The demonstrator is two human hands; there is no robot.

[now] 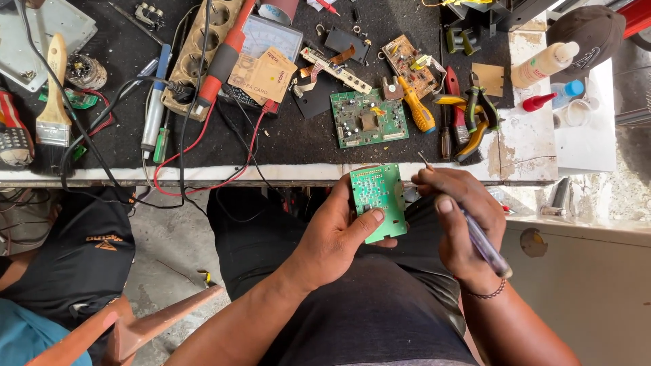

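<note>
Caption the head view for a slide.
Left hand holds a green circuit board while the right hand brings a screwdriver to it.

Bright, even daylight fills the view, strongest at the right, where the white cloth [590, 135] beside the surface [271, 146] nearly washes out. Shadows are soft. Focus is sharp throughout; the surface's near edge bows slightly.

Both forearms are bare, with no sleeves visible. The right hand [458, 227], at 3 o'clock of the left hand [337, 234], carries a thin dark beaded bracelet [489, 294] at the wrist. The lap is covered by dark grey-black trousers [380, 318].
</note>
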